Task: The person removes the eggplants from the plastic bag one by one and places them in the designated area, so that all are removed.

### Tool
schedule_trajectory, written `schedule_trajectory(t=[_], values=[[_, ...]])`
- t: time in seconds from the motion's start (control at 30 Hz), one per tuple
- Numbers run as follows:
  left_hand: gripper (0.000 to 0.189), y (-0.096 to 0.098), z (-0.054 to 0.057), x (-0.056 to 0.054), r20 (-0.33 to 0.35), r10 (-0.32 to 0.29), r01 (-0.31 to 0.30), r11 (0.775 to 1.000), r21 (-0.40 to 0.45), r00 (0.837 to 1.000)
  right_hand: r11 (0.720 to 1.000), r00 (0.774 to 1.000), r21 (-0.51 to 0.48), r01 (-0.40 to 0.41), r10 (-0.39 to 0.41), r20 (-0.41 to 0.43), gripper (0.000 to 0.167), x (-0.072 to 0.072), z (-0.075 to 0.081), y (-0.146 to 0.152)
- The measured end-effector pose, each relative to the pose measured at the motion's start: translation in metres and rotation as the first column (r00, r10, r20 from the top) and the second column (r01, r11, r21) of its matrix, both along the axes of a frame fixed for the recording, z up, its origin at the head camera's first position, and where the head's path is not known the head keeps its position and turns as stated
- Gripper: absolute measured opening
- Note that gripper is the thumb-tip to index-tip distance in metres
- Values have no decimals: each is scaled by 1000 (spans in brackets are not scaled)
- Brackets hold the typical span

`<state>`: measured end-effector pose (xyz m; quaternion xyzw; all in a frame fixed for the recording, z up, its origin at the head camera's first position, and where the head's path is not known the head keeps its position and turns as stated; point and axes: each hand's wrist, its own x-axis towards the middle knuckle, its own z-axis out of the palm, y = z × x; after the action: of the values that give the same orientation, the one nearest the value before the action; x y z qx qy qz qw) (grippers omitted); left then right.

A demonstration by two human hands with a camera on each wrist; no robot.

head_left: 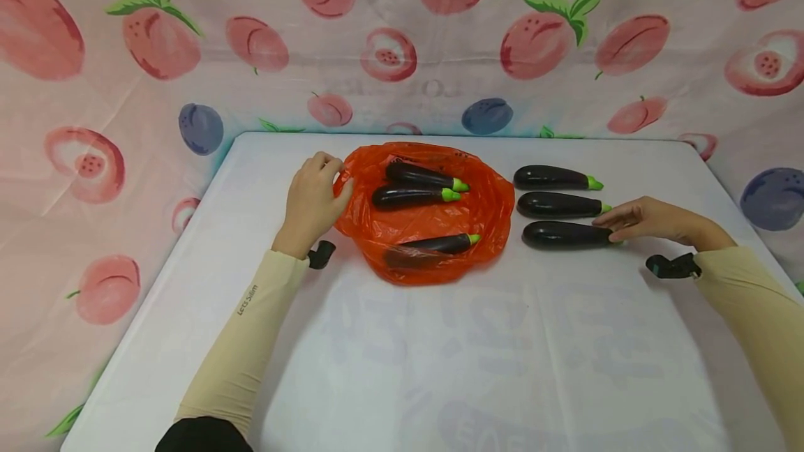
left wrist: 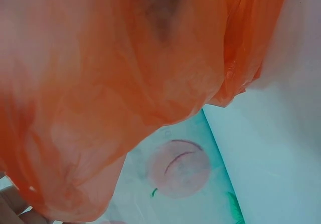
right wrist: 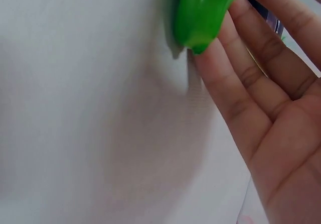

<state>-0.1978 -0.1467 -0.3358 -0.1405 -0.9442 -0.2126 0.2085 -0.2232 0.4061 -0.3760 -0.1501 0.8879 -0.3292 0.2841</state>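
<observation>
An orange plastic bag (head_left: 433,270) lies spread on the table, with three dark eggplants in or on it: an upper one (head_left: 417,174), a middle one (head_left: 405,197) and a lower one (head_left: 442,243). My left hand (head_left: 314,194) holds the bag's left rim between thumb and fingers. Right of the bag, three more eggplants lie in a column: far (head_left: 549,177), middle (head_left: 555,204) and near (head_left: 562,234). At the near one's stem end is my right hand (head_left: 659,220). In the right wrist view its fingers stretch out straight beside a green stem cap (right wrist: 205,13).
The white table (head_left: 471,368) has its back edge just behind the bag and the eggplants. A fruit-patterned cloth (head_left: 440,75) hangs behind it. Black wrist cameras sit at the left wrist (head_left: 322,254) and the right wrist (head_left: 672,266).
</observation>
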Motion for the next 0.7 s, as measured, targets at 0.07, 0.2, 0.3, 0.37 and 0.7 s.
schedule_trajectory(t=[0.07, 0.2, 0.3, 0.37, 0.7], values=[[20, 0, 0, 0, -3, 0, 0, 1000, 1, 1000, 1000, 1000, -14, 3, -3, 8, 45, 0, 0, 0], [19, 0, 0, 0, -5, 2, -2, 1000, 4, 1000, 999, 999, -54, 3, -1, 35, 47, 0, 0, 2], [20, 0, 0, 0, 1, 5, -5, 1000, 4, 1000, 998, 999, -69, 4, 0, 49, 49, 0, 0, 3], [21, 0, 0, 0, 6, 7, -7, 1000, 3, 1000, 997, 998, -77, 4, 0, 55, 49, 1, 0, 4], [22, -1, -1, -1, 18, 12, -13, 1000, 8, 1000, 986, 995, -140, -91, 97, 37, 46, 2, 4, 8]])
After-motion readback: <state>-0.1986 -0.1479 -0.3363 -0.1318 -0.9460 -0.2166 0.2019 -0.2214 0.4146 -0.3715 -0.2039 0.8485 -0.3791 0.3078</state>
